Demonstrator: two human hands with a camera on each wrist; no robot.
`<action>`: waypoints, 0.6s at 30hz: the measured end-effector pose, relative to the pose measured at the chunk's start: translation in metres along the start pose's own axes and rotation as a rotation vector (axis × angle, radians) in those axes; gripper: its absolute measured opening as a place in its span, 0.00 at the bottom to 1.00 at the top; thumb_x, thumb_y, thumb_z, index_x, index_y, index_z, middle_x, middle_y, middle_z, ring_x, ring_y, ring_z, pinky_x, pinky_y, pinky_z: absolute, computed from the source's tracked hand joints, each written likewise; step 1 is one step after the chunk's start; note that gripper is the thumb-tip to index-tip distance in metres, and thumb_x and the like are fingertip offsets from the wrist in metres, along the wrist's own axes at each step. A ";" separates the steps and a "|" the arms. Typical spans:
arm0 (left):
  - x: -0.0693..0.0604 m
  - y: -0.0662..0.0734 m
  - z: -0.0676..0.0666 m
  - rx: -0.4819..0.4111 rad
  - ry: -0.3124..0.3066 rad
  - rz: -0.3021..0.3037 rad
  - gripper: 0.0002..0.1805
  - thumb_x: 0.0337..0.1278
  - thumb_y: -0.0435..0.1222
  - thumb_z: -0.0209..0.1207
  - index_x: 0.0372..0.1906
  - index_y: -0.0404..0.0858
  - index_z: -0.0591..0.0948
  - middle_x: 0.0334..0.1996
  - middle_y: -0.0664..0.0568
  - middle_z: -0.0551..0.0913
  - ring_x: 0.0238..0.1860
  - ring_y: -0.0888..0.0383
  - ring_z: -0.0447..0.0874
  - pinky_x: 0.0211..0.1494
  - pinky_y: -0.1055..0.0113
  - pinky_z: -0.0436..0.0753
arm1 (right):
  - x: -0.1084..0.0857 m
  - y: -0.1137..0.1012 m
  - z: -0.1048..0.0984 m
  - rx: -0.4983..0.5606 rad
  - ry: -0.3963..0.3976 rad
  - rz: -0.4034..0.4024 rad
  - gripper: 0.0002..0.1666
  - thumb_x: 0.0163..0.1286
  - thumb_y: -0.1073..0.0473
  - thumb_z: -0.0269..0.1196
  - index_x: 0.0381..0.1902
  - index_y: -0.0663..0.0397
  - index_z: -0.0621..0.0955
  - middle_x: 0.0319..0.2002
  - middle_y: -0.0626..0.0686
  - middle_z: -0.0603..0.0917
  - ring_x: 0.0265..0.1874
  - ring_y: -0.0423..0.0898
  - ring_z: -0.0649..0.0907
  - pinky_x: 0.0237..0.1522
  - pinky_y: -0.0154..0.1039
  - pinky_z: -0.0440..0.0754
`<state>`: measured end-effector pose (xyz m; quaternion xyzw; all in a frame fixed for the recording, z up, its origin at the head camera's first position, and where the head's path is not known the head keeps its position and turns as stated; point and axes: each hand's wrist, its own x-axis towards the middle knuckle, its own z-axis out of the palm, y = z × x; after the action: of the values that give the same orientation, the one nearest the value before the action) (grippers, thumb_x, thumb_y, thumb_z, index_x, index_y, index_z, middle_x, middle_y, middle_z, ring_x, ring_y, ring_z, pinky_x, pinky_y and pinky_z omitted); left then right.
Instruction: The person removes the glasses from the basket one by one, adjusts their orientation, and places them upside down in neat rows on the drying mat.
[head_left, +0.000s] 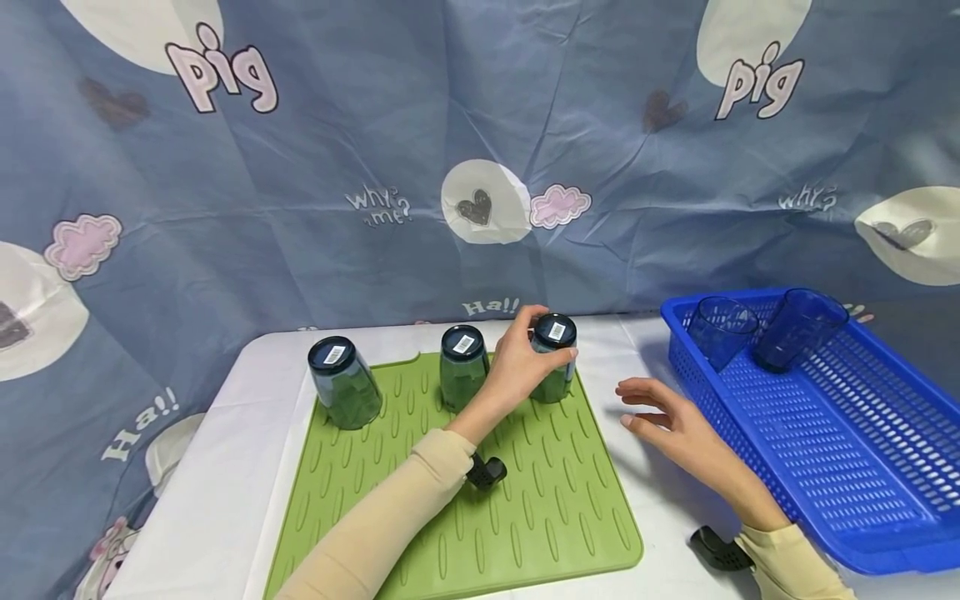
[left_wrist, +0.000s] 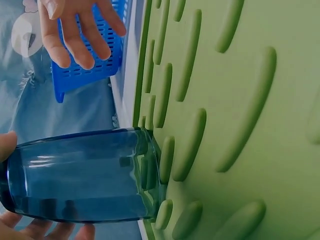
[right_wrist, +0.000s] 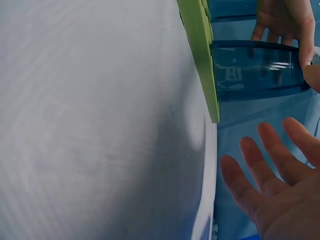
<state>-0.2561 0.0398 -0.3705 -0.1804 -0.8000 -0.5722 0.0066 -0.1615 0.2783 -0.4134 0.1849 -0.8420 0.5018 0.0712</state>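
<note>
Glass tumbler (head_left: 553,382) stands inverted, left hand (head_left: 519,357) gripping it.

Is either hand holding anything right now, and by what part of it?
The left hand holds the rightmost upside-down glass on the green mat by its sides, near the upturned base; the right hand holds nothing.
</note>
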 end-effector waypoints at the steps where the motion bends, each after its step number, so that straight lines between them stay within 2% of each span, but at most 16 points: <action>1: 0.000 0.000 0.000 0.004 0.000 -0.002 0.36 0.52 0.44 0.72 0.66 0.51 0.68 0.57 0.53 0.75 0.50 0.56 0.77 0.48 0.58 0.79 | 0.000 0.000 0.000 0.001 0.000 -0.002 0.23 0.70 0.65 0.62 0.61 0.65 0.73 0.57 0.62 0.77 0.57 0.57 0.77 0.57 0.48 0.79; 4: 0.000 0.001 0.000 0.017 0.002 -0.005 0.37 0.51 0.44 0.72 0.66 0.51 0.68 0.56 0.53 0.75 0.49 0.56 0.77 0.48 0.58 0.79 | 0.000 -0.001 0.000 0.002 -0.006 0.000 0.24 0.71 0.64 0.62 0.61 0.65 0.72 0.57 0.62 0.77 0.57 0.57 0.77 0.57 0.49 0.78; 9: -0.002 0.004 -0.001 0.050 0.021 -0.001 0.40 0.49 0.44 0.73 0.67 0.50 0.68 0.57 0.53 0.75 0.51 0.56 0.76 0.50 0.58 0.78 | 0.001 -0.001 0.001 -0.006 -0.008 0.005 0.23 0.71 0.63 0.63 0.61 0.61 0.73 0.57 0.62 0.77 0.57 0.57 0.77 0.57 0.49 0.79; 14: -0.003 0.009 -0.005 0.062 0.052 0.022 0.38 0.50 0.44 0.72 0.67 0.49 0.68 0.62 0.51 0.73 0.60 0.52 0.73 0.57 0.53 0.76 | 0.001 -0.001 0.002 -0.007 -0.009 0.004 0.23 0.71 0.64 0.63 0.62 0.60 0.73 0.57 0.62 0.77 0.57 0.56 0.77 0.57 0.48 0.79; 18: -0.004 0.014 -0.009 0.033 0.085 0.036 0.35 0.52 0.43 0.72 0.65 0.49 0.70 0.62 0.55 0.74 0.64 0.52 0.71 0.60 0.53 0.75 | 0.000 -0.001 0.001 -0.014 -0.011 0.008 0.24 0.71 0.63 0.63 0.62 0.60 0.73 0.58 0.62 0.77 0.57 0.56 0.77 0.56 0.49 0.79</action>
<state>-0.2496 0.0341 -0.3557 -0.1703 -0.8049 -0.5658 0.0540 -0.1610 0.2767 -0.4133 0.1839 -0.8465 0.4953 0.0661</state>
